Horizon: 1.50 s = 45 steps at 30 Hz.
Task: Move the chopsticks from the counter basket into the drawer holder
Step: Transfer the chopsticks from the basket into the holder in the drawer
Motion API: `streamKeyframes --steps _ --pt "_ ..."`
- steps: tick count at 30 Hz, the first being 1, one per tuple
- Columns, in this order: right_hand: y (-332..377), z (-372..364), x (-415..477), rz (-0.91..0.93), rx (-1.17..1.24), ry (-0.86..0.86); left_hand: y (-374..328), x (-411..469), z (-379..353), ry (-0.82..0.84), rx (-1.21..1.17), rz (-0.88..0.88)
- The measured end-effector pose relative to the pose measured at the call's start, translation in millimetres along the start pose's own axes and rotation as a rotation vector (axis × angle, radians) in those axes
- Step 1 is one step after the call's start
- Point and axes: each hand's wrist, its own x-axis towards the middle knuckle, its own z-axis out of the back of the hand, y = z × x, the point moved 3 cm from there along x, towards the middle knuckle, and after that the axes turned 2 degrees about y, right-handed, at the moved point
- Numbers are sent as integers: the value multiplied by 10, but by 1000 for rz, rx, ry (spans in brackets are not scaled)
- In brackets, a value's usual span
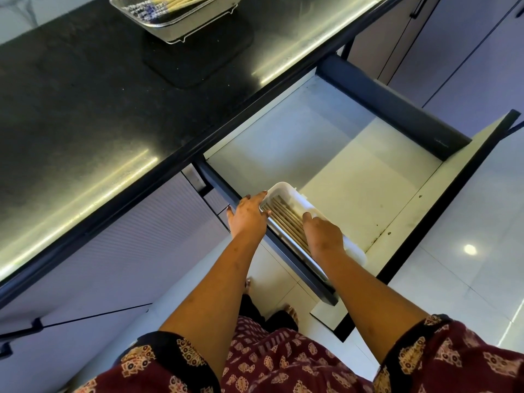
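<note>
I see both bare forearms stretched forward and down. My left hand (249, 215) lies palm-down, fingers spread and extended. My right hand (323, 235) is palm-down too, fingers curled under, out of sight.

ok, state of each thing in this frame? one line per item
drawer: pulled open
white holder: in drawer, lidless, chopsticks lying flat inside
counter basket: on counter, more chopsticks in it
left hand: on holder's far end
right hand: resting on chopsticks, grip unclear
</note>
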Motion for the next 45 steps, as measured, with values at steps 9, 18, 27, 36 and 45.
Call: streamKeyframes --steps 9,18,27,36,45 --pt "79 -11 0 11 13 14 17 27 -28 6 16 -10" --pt "52 -40 -40 34 30 22 13 20 -50 -9 12 -13" --pt "17 -19 -92 -18 61 26 -17 -39 -48 -22 51 -51" --pt "61 147 -68 -5 145 -11 28 -188 30 -111 1 -90" --pt "287 620 56 35 316 -120 -83 -148 487 -197 -39 -163"
